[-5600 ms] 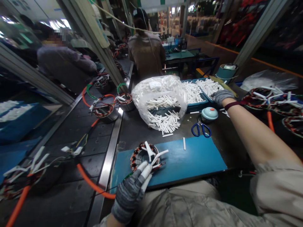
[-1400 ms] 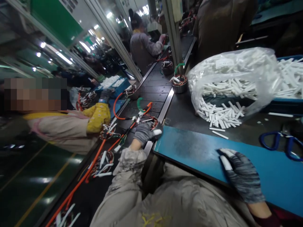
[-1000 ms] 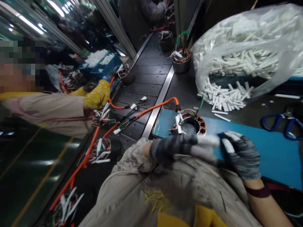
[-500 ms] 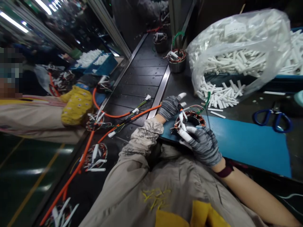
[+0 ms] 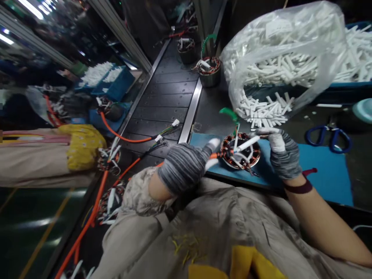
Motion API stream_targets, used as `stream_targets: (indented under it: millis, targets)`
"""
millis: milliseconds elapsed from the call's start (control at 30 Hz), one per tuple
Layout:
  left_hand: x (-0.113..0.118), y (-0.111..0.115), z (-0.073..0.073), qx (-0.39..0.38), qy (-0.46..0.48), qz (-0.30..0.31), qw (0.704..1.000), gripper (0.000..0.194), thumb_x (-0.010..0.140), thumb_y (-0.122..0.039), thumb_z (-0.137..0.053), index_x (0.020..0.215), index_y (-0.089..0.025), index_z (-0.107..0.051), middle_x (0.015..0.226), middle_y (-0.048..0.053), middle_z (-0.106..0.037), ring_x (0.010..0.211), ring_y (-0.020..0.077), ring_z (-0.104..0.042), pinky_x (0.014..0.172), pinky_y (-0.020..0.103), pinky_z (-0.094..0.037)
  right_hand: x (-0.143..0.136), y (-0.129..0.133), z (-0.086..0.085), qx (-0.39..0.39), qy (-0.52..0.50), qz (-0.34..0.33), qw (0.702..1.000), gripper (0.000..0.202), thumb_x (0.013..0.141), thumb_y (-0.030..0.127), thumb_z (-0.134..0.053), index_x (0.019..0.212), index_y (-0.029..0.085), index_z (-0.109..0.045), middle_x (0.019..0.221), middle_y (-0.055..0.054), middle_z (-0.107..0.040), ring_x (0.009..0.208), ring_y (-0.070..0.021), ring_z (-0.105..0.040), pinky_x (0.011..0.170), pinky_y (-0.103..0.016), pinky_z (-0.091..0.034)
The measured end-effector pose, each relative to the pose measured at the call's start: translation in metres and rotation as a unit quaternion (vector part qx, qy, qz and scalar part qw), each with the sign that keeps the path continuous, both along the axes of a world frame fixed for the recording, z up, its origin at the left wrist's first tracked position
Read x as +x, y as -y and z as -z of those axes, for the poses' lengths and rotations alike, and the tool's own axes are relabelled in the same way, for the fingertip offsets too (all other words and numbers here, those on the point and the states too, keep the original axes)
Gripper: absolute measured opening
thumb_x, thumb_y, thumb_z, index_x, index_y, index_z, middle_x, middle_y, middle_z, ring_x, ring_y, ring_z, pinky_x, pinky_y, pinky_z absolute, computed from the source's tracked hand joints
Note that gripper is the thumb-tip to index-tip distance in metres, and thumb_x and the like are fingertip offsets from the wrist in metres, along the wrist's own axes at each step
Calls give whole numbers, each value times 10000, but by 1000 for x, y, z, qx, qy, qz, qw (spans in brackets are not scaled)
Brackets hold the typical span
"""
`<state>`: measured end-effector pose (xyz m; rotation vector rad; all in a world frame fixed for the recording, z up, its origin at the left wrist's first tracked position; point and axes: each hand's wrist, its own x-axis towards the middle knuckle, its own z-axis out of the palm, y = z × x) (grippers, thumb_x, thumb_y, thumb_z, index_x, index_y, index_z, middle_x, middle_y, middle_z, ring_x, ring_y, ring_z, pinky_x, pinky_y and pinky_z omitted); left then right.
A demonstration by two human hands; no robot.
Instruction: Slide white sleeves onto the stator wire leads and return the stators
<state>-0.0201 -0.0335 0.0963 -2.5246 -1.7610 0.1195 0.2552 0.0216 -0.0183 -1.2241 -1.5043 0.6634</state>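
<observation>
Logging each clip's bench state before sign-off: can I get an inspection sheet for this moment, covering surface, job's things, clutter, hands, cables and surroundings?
Surface: blue mat on a dark bench, beside a conveyor belt.
Job's things: motor stator with copper windings, lying on the mat; white sleeve tube across it.
Clutter: clear bag of white sleeve tubes, some spilled; blue-handled scissors.
Hands: left hand, gloved, grip at the stator's orange lead; right hand, gloved, pinching the sleeve tube's end.
Cables: orange cable across the belt; green cable tie above the stator.
Surroundings: more stators on the belt; a co-worker's yellow sleeve at left.
</observation>
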Motion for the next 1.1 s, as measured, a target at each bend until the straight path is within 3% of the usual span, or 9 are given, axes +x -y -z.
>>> stream_targets:
  millis: [100, 167, 267, 433, 667, 767, 833, 967, 1100]
  targets:
    - [3, -10, -9, 4, -23, 65, 998, 431, 1110, -453, -485, 1479, -327, -667, 1101, 84, -785, 924, 253, -754, 829, 364, -562, 12, 11, -3, 34, 33, 46, 998, 409, 1076, 523, -536, 1209, 209, -763, 1185, -105, -811, 1129, -274, -759, 1051, -487, -579]
    - [3, -11, -9, 32, -31, 87, 995, 394, 1118, -432, -474, 1417, -331, -710, 1074, 84, -784, 900, 237, -750, 776, 340, -547, 13, 30, -11, 116, 114, 79, 984, 380, 995, 503, -705, 1241, 216, -743, 1239, -127, -790, 1167, -293, -735, 1053, -480, -554]
    - [0, -3, -7, 95, -41, 105, 989, 386, 1116, -357, -478, 1422, -338, -712, 967, 77, -779, 804, 221, -733, 676, 321, -501, 2, 59, -27, 211, 264, 59, 939, 283, 902, 449, -839, 1092, 253, -768, 1054, -79, -800, 979, -274, -730, 911, -426, -526]
    - [2, 1, -14, 112, -32, 111, 987, 397, 1132, -375, -464, 1441, -339, -711, 980, 70, -801, 787, 217, -742, 629, 310, -483, -29, 69, -33, 133, 351, 55, 925, 361, 993, 518, -708, 1067, 173, -784, 908, -127, -757, 841, -294, -656, 780, -423, -444]
    - [5, -2, -17, 152, -15, 133, 979, 414, 1146, -462, -442, 1381, -318, -751, 1013, 72, -814, 852, 218, -765, 677, 312, -506, -39, 63, -25, 112, 357, 96, 922, 380, 1050, 464, -607, 1137, 119, -743, 864, -128, -763, 781, -282, -662, 743, -417, -486]
    - [1, -4, -18, 177, 7, 158, 971, 384, 1136, -451, -486, 1360, -309, -763, 1008, 73, -810, 841, 204, -752, 671, 306, -485, -31, 58, -22, 87, 334, 32, 938, 332, 1073, 360, -529, 1083, 150, -786, 893, -140, -787, 840, -298, -695, 791, -441, -523]
    - [-4, -17, -18, 167, 28, 173, 970, 389, 1129, -475, -497, 1365, -317, -763, 1042, 74, -812, 842, 206, -746, 671, 309, -477, -22, 49, -22, 79, 259, -65, 960, 318, 1067, 346, -531, 1080, 200, -814, 966, -119, -816, 916, -299, -726, 858, -452, -559]
    - [-13, -75, 6, 62, 122, 194, 971, 492, 1090, -590, -535, 1427, -289, -729, 1043, 75, -808, 917, 225, -752, 774, 311, -530, -5, 28, -29, 28, 104, -258, 960, 286, 1041, 396, -603, 1205, 301, -817, 1083, -39, -842, 990, -273, -764, 927, -431, -608]
    - [-17, -123, 63, -155, 260, 236, 923, 351, 1093, -393, -590, 1342, -220, -769, 1092, 74, -818, 1027, 206, -774, 968, 322, -588, -4, 20, -35, 23, 160, -234, 959, 297, 1038, 400, -606, 1168, 264, -836, 1093, -72, -840, 1047, -302, -765, 992, -484, -600]
